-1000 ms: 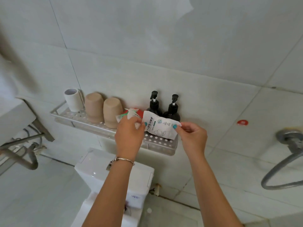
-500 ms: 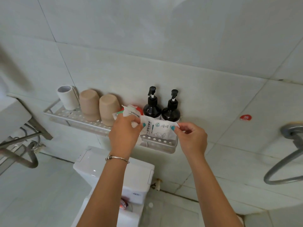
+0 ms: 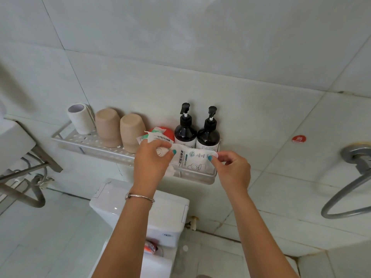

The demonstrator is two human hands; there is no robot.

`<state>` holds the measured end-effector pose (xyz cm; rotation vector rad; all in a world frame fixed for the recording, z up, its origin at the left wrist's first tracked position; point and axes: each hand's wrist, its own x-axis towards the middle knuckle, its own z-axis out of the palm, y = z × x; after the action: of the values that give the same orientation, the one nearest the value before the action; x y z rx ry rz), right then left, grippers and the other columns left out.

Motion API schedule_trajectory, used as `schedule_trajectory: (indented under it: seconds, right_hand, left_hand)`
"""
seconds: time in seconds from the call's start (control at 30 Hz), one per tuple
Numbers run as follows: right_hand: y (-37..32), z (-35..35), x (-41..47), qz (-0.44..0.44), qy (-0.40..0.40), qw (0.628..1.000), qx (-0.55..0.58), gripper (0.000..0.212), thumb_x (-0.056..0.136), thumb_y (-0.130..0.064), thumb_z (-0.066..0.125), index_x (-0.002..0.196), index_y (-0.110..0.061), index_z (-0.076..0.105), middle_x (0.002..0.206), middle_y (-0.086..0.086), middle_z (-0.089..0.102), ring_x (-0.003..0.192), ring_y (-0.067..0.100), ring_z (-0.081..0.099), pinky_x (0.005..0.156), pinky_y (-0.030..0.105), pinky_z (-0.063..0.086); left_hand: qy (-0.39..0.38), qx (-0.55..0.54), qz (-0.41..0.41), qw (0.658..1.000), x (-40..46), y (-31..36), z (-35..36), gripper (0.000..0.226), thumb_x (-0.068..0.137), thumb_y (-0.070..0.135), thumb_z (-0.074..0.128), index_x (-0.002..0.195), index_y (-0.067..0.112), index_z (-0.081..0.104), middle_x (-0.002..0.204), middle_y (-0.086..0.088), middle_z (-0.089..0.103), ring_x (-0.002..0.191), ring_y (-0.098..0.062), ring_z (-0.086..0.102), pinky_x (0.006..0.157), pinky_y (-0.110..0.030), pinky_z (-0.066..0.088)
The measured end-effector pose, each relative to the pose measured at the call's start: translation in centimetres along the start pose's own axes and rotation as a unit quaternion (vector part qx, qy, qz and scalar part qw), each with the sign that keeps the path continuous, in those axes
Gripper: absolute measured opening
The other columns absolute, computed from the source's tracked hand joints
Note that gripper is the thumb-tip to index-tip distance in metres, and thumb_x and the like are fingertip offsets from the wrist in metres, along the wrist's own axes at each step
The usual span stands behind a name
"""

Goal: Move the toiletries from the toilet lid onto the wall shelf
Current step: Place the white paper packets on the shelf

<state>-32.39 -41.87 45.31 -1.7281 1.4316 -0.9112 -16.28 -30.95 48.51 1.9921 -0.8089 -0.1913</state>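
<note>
The left hand point(image 3: 152, 161) and the right hand point(image 3: 232, 169) are raised side by side at the front of a perforated metal wall shelf point(image 3: 90, 142). Between them they hold a white sachet point(image 3: 190, 159) printed with dark text and a toilet-seat drawing. The left thumb and fingers pinch its left end, and the right thumb and forefinger pinch its right corner. The sachet sits over the right part of the shelf, just in front of the bottles; whether it rests on the shelf floor cannot be told. A second white sachet point(image 3: 158, 138) lies partly under the left fingers, touching the first. A thin bracelet point(image 3: 139, 196) circles the left wrist.

On the shelf, from left to right, stand a toilet paper roll point(image 3: 79, 119), two beige cups point(image 3: 108, 127) turned upside down, a red and green packet point(image 3: 163, 132) lying behind the sachets, and two dark pump bottles point(image 3: 185, 130) upright against the tiled wall.

Below the shelf is a white toilet cistern point(image 3: 112, 201). Nearer still, a small red packet point(image 3: 150, 246) lies at the back of the toilet lid, beside the left forearm. A grey hose loop point(image 3: 341, 205) hangs from a wall fitting at far right, and grey pipes point(image 3: 24, 195) run under a basin at far left.

Compared with half a second ago, the hands keep the same pinch on the sachet and sit in nearly the same spot at the shelf front; the shelf's contents are unchanged.
</note>
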Motion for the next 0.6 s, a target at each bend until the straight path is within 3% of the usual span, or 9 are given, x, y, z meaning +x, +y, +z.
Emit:
schedule_trajectory:
  seconds: [0.17, 0.27, 0.43, 0.6]
  right_hand:
    - [0.1, -0.1, -0.3, -0.004, -0.006, 1.000, 0.000, 0.010, 0.079, -0.038, 0.076, 0.084, -0.031, 0.070, 0.076, -0.017, 0.067, 0.064, 0.005, 0.057, 0.059, 0.026, 0.043]
    - [0.1, -0.5, -0.5, -0.007, -0.015, 1.000, 0.009, 0.014, 0.077, -0.038, 0.077, 0.087, -0.035, 0.067, 0.079, -0.019, 0.066, 0.064, 0.003, 0.056, 0.061, 0.026, 0.043]
    - [-0.3, -1.1, -1.2, -0.028, -0.020, 0.999, 0.012, 0.026, 0.075, -0.039, 0.078, 0.098, -0.039, 0.065, 0.090, -0.020, 0.064, 0.069, 0.005, 0.058, 0.060, 0.027, 0.044]
    - [-1.4, -1.8, -2.3, -0.053, -0.004, 0.998, 0.020, 0.037, 0.074, -0.036, 0.078, 0.104, -0.043, 0.057, 0.098, -0.020, 0.058, 0.077, 0.011, 0.055, 0.064, 0.028, 0.043]
  left_hand:
    - [0.005, -0.014, -0.011, 1.000, -0.2, 0.0, -0.3, 0.018, 0.076, 0.026, 0.078, 0.093, 0.028, 0.072, 0.105, 0.001, 0.055, 0.104, -0.018, 0.056, 0.093, -0.035, 0.048]
    - [0.017, -0.018, -0.004, 1.000, -0.6, 0.2, -0.7, 0.018, 0.076, 0.025, 0.077, 0.094, 0.026, 0.073, 0.106, 0.002, 0.058, 0.106, -0.014, 0.054, 0.091, -0.024, 0.042]
    - [0.030, -0.033, -0.003, 0.999, -1.2, 0.7, -1.5, 0.019, 0.077, 0.020, 0.077, 0.096, 0.020, 0.073, 0.105, 0.003, 0.053, 0.100, -0.010, 0.049, 0.068, 0.008, 0.029]
    - [0.030, -0.061, 0.021, 0.997, -1.9, 1.0, -2.2, 0.018, 0.076, 0.022, 0.079, 0.093, 0.024, 0.074, 0.108, 0.004, 0.063, 0.100, -0.006, 0.052, 0.075, 0.008, 0.029]
